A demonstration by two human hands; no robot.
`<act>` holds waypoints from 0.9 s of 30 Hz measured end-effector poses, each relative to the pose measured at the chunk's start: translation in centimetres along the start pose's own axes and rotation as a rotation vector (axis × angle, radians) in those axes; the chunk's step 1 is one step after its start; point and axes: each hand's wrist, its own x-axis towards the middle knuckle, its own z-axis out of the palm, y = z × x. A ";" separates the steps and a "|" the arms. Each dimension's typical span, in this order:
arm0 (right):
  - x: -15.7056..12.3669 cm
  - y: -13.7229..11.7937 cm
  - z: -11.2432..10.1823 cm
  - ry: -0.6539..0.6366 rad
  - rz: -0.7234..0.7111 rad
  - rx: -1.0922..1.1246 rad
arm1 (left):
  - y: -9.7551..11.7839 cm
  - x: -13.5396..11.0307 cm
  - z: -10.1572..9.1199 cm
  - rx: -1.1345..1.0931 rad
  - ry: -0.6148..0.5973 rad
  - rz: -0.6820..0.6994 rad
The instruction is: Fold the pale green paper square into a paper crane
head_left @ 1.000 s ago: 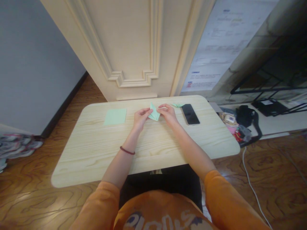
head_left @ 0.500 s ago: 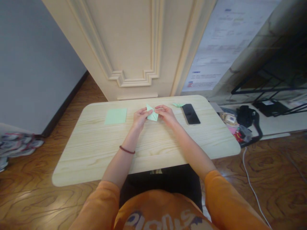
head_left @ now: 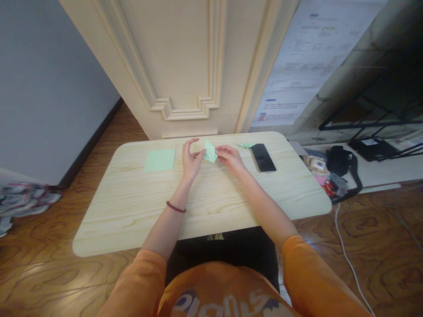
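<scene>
A small piece of folded light-green paper (head_left: 210, 151) is held up over the far middle of the table, its creases visible and one point facing away from me. My left hand (head_left: 192, 160) has its thumb on the paper's left edge, while the index finger is raised and curved away from it. At the right edge, my right hand (head_left: 229, 157) pinches the paper between thumb and fingers. Left of my hands lies a flat green paper square (head_left: 160, 160). A folded green paper shape (head_left: 246, 145) rests to the right, against a phone's top end.
The dark-screened phone (head_left: 263, 157) lies at the right on the pale wooden table (head_left: 139, 211). A panelled cream wall (head_left: 185, 66) rises behind the table. Beyond the right edge stands a low shelf with a black bag (head_left: 339, 159), and a white cable (head_left: 345, 246) runs along the floor.
My left index finger has lifted off the paper and now curls upward. The folded paper has tilted and shifted slightly away from me, with my right hand still pinching it.
</scene>
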 end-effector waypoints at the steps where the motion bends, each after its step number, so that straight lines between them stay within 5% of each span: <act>1: 0.1 0.0 -0.1 0.014 -0.006 0.002 | 0.1 0.0 -0.1 0.016 -0.032 0.031; 11: 0.5 0.2 -0.4 0.054 -0.026 0.038 | -1.2 0.1 0.1 0.002 -0.342 0.031; 27: 0.1 -0.4 -0.1 -0.036 -0.015 0.043 | -0.6 0.1 0.4 -0.118 -0.282 -0.116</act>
